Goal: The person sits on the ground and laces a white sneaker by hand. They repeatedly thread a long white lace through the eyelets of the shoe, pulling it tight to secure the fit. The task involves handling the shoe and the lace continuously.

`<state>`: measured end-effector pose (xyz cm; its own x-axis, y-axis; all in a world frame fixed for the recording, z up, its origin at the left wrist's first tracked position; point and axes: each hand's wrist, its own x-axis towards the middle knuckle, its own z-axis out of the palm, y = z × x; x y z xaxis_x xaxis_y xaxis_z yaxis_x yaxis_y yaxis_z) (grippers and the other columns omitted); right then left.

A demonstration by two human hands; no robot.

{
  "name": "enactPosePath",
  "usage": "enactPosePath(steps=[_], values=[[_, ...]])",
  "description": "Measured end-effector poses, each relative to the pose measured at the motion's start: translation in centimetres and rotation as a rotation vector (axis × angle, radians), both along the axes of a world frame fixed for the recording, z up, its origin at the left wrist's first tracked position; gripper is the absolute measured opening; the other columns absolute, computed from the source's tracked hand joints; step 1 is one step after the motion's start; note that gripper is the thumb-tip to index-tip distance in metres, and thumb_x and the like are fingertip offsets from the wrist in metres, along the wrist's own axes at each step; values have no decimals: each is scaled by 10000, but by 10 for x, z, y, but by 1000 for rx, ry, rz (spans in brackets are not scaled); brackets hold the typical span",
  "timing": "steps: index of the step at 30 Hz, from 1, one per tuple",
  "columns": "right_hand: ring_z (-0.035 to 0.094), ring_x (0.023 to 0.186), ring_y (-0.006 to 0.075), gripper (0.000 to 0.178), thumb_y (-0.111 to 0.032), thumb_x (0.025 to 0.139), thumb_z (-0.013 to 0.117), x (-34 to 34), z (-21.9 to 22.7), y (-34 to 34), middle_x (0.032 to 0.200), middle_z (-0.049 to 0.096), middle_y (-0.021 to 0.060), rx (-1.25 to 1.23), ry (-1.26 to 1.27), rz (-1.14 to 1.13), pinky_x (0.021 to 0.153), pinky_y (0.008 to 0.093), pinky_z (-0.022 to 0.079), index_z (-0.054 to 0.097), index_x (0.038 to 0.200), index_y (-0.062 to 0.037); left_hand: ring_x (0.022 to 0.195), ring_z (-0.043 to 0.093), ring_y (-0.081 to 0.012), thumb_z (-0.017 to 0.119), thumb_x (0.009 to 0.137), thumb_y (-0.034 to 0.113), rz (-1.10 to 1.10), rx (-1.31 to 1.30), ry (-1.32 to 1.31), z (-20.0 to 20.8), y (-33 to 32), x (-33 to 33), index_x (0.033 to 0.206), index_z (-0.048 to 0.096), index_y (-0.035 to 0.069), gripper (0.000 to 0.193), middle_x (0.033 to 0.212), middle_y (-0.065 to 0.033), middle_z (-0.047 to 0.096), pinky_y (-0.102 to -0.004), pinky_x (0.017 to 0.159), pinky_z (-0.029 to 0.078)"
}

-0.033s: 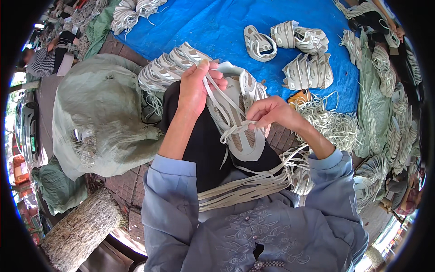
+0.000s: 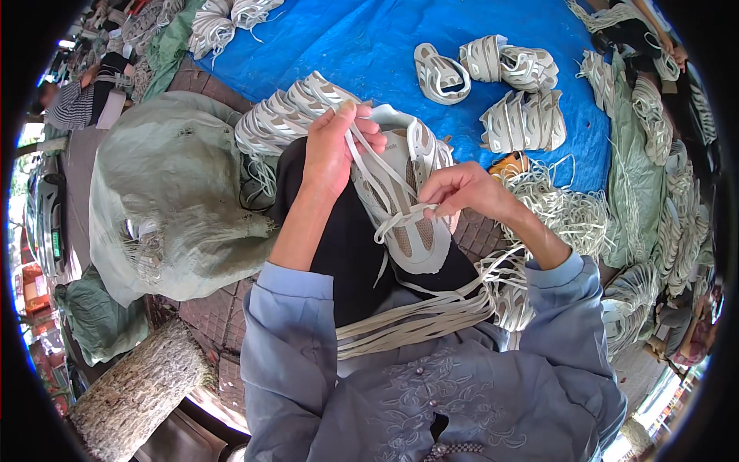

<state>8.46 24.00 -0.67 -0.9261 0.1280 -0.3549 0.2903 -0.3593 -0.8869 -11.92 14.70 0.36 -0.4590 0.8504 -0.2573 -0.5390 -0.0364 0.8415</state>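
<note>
A white and beige shoe upper [image 2: 420,256] rests across my knees, its toe toward me. My left hand [image 2: 332,150] is closed above the upper's left side, pinching a white shoelace [image 2: 368,171] between thumb and fingers. From there two strands run down to the toe end of the lacing. At that spot my right hand [image 2: 464,190] is closed on the lace, thumb and forefinger together. A loop of lace lies over the toe, left of the right fingertips. Long bundled laces [image 2: 416,326] stretch across my lap.
Nested shoe uppers [image 2: 281,115] stand beyond my left hand, and more uppers [image 2: 525,122] sit on the blue tarp [image 2: 346,46]. A lace heap [image 2: 566,212] lies right of my right hand. At left are a large pale sack [image 2: 173,200] and a stone block [image 2: 142,389].
</note>
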Motion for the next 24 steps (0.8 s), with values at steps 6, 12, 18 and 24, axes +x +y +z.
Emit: enactPosePath(steps=[6, 12, 18, 24], values=[[529, 536, 56, 239, 23, 645, 650, 1, 1, 6, 720, 630, 80, 34, -74, 24, 441, 154, 360, 592, 876, 26, 559, 600, -215, 481, 865, 227, -4, -14, -1, -1, 1, -1, 858, 548, -25, 262, 663, -99, 586, -322, 521, 504], [468, 456, 53, 193, 27, 637, 654, 0, -19, 13, 675, 611, 86, -205, -117, -92, 370, 166, 288, 590, 818, 23, 560, 600, -217, 483, 863, 226, 2, -12, 11, -2, 2, 0, 858, 547, -25, 260, 665, -102, 586, -320, 518, 502], [480, 508, 44, 205, 6, 639, 657, 3, -18, 10, 672, 596, 51, 21, -79, -128, 430, 159, 330, 603, 836, -1, 573, 603, -227, 489, 859, 222, -19, -31, -13, 4, 2, -1, 853, 545, -26, 255, 674, -108, 588, -330, 530, 506], [549, 661, 84, 274, -68, 659, 656, -32, 17, 8, 744, 611, 49, 684, 211, -209, 564, 204, 420, 598, 918, -1, 736, 591, -181, 466, 872, 255, -131, -45, 399, 35, 3, 5, 865, 583, -5, 285, 789, -92, 615, -309, 659, 477]])
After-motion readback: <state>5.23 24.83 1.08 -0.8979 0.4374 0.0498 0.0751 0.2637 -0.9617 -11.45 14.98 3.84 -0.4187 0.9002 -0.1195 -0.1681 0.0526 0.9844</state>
